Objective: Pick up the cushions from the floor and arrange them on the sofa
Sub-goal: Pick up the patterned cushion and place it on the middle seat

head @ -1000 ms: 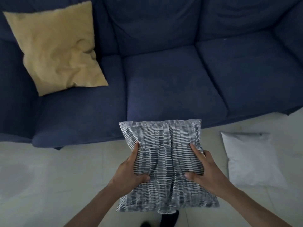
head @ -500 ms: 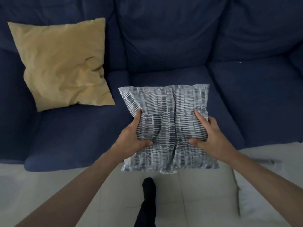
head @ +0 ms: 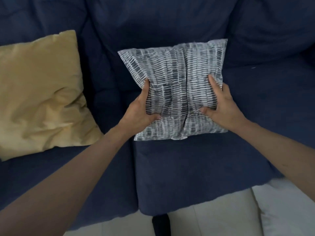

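You have the grey-and-white patterned cushion point(head: 177, 89) gripped from both sides: your left hand point(head: 139, 111) pinches its left edge with the thumb pressed into the front face, and your right hand point(head: 221, 106) does the same on the right, so the filling bunches into a crease down the middle. The cushion is over the middle seat of the navy sofa point(head: 187, 167), its top edge tipped toward the backrest and its bottom edge, the one with the small label, nearest you; whether that bottom edge already touches the seat cannot be told from here. What matters for the next move is that the backrest lies straight ahead of your hands, beyond the cushion, and both hands are about equally near it, so a level push forward and down should lean it squarely upright. The mustard cushion point(head: 40, 97) already leans on the left seat, well apart. A white cushion point(head: 289, 208) shows at the lower right on the floor point(head: 213, 217), likely the next pick.
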A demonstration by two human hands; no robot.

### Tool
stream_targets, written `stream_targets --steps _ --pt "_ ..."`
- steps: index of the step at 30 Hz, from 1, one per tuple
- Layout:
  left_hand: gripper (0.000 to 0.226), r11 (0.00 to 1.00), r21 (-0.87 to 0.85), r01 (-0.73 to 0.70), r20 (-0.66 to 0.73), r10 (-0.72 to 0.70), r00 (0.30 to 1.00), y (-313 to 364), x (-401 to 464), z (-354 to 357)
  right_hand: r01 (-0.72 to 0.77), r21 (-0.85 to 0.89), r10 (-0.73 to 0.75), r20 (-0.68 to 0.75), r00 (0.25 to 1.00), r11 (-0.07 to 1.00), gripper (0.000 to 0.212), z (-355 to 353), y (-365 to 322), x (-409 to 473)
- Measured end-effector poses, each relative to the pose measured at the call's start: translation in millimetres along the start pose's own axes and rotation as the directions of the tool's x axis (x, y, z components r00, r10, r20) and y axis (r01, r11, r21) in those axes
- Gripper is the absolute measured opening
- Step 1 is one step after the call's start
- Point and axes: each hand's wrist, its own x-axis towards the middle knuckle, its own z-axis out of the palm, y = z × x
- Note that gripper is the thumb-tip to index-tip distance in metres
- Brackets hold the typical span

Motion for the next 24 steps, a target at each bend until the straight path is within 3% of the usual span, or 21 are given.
stream_targets --steps 11,21,24 --pt "0.126 0.995 0.063 -0.073 -0.108 0.079 0.991 -12 102 -6 0.033 -0.105 -0.037 -0.031 0.999 0.994 0.118 -13 18 108" --pt "0.122 0.983 0.158 0.093 -0.155 -0.068 0.986 -38 116 -8 -0.028 -0.266 0.033 0.016 0.999 0.964 0.116 -10 35 124" --pt "0.121 0.938 0.322 0.132 -0.212 -0.065 0.975 -33 112 -3 -0.07 -0.286 0.066 -0.023 0.998 0.956 0.111 -16 43 114"
